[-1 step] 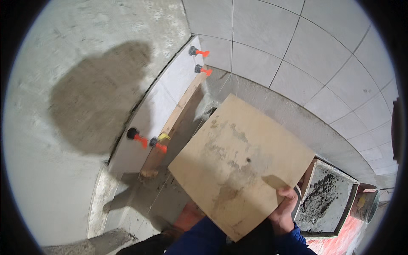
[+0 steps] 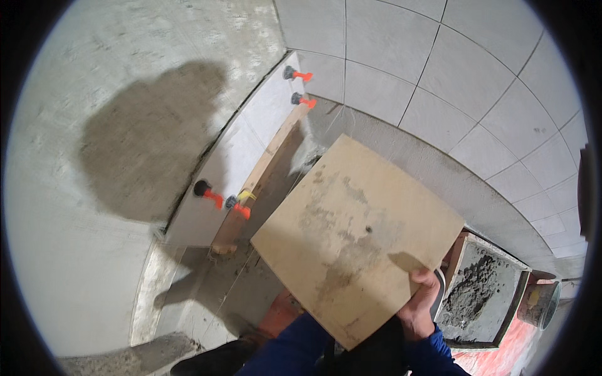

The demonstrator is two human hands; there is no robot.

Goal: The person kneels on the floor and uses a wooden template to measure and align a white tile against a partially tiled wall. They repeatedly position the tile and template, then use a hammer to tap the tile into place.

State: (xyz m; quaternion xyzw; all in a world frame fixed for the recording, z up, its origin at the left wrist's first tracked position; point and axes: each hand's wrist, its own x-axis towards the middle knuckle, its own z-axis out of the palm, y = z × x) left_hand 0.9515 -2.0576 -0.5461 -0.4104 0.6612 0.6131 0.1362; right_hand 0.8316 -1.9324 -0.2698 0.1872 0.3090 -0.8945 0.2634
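A square beige tile (image 2: 357, 250) with grey smears on its face lies tilted across the middle of the view. My right hand (image 2: 421, 307) is closed on its lower right edge, thumb on the upper face and the other fingers out of sight underneath. My left sleeve (image 2: 291, 348) runs beneath the tile's lower corner; the tile hides the left hand. Left of the tile, a row of pale wall tiles (image 2: 244, 147) carries black and orange levelling clips (image 2: 210, 194). Below that row sits a long wooden strip (image 2: 269, 153).
At the right, a rectangular tub (image 2: 514, 313) holds grey mortar (image 2: 480, 285), with a clear bucket (image 2: 540, 304) beside it. Large grey tiles (image 2: 467, 94) cover the far wall above a bare cement band. Rough plaster (image 2: 69, 263) fills the left wall. Thin strings hang near the corner.
The view has shifted slightly, so the left wall and its clips sit a little further right. The tile has hardly moved in view, and my right hand keeps the same grip.
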